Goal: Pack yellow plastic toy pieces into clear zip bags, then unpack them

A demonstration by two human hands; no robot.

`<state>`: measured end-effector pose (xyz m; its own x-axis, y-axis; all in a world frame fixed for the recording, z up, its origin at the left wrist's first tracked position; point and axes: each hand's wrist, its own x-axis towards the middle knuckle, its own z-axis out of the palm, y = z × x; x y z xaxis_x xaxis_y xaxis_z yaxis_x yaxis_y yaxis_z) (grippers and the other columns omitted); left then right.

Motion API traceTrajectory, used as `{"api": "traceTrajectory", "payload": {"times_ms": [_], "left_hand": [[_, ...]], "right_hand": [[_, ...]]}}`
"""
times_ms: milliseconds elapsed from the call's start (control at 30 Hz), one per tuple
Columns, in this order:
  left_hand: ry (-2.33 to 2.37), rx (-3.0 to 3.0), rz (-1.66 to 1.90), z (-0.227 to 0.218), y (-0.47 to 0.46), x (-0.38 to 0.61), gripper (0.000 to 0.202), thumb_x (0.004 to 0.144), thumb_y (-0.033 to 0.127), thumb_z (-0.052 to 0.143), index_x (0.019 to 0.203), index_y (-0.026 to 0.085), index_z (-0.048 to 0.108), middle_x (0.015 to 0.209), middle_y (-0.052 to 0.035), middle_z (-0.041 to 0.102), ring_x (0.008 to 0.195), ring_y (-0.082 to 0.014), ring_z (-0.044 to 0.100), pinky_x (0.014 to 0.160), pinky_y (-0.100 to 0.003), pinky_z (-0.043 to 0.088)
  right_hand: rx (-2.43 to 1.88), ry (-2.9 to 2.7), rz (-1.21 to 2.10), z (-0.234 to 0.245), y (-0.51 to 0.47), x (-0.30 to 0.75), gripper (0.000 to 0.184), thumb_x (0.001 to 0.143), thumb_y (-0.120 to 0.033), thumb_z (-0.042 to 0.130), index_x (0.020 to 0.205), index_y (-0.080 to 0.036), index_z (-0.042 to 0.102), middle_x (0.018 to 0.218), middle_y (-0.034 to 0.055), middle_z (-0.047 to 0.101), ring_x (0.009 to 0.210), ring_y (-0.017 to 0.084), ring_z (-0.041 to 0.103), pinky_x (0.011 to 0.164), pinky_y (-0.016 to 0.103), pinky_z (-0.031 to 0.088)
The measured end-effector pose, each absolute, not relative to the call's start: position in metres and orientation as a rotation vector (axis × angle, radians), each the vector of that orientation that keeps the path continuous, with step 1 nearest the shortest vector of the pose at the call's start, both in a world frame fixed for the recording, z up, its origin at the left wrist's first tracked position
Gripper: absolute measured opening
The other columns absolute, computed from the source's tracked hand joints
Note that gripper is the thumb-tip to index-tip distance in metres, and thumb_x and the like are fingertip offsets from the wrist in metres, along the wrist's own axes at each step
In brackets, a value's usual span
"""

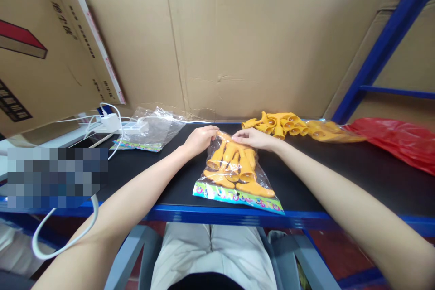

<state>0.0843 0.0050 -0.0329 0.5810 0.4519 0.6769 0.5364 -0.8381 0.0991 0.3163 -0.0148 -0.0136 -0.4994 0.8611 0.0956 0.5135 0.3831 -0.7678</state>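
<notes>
Together, left hand (200, 139) and right hand (254, 138) pinch the clear bag (234, 195) by its far end.

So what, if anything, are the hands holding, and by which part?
The left hand and right hand hold a clear bag of yellow pieces by its far end, opposite the printed strip.

Bare fingers (243, 135), bare forearms (149, 190); creased pale-grey trousers (190, 251), black garment (205, 282) at waist.

plastic pieces (246, 167): yellow-orange | bag band (238, 196): green-blue, printed | tabletop (183, 186): black | table edge (217, 215): blue | sack (401, 138): red
</notes>
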Motion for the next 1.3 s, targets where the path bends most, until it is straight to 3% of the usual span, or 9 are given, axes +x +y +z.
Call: {"api": "traceTrajectory", "payload": {"times_ms": [400, 767, 1000, 1300], "left_hand": [[-0.685, -2.444, -1.047, -0.025, 0.002, 0.084, 0.026, 0.077, 0.002, 0.040, 0.069, 0.015, 0.061, 0.101, -0.0064, 0.068, 0.089, -0.0139, 0.064, 0.077, -0.025, 0.051], [-0.741, -2.480, -1.016, -0.021, -0.001, 0.082, 0.026, 0.080, 0.003, 0.039, 0.069, 0.016, 0.060, 0.110, -0.0052, 0.065, 0.096, -0.0138, 0.063, 0.081, -0.026, 0.051], [-0.993, -2.462, -1.055, -0.017, 0.011, 0.058, 0.026, 0.078, 0.005, 0.039, 0.069, 0.017, 0.060, 0.116, -0.0050, 0.062, 0.099, -0.0157, 0.062, 0.085, -0.030, 0.049], [-1.235, -2.399, -1.015, -0.024, 0.035, 0.028, 0.025, 0.075, 0.008, 0.040, 0.068, 0.018, 0.062, 0.112, -0.0044, 0.064, 0.101, -0.0185, 0.060, 0.088, -0.033, 0.048]], "right_hand": [[-1.050, -1.805, 1.617, -0.019, -0.030, 0.299, 0.041, 0.068, -0.047, 0.070, 0.093, -0.015, 0.065, 0.093, 0.0064, 0.069, 0.078, 0.016, 0.065, 0.074, 0.029, 0.053], [-1.011, -1.674, 1.810, -0.013, -0.036, 0.293, 0.033, 0.071, -0.037, 0.071, 0.093, -0.013, 0.065, 0.092, 0.0085, 0.070, 0.077, 0.017, 0.067, 0.075, 0.029, 0.055], [-1.011, -1.584, 1.664, -0.004, -0.036, 0.298, 0.027, 0.075, -0.028, 0.067, 0.098, -0.014, 0.061, 0.099, 0.0105, 0.068, 0.080, 0.017, 0.067, 0.077, 0.030, 0.055], [-1.058, -1.256, 1.342, 0.016, -0.015, 0.342, 0.011, 0.080, -0.022, 0.059, 0.090, -0.016, 0.059, 0.084, 0.0082, 0.069, 0.070, 0.016, 0.066, 0.069, 0.030, 0.056]]}}
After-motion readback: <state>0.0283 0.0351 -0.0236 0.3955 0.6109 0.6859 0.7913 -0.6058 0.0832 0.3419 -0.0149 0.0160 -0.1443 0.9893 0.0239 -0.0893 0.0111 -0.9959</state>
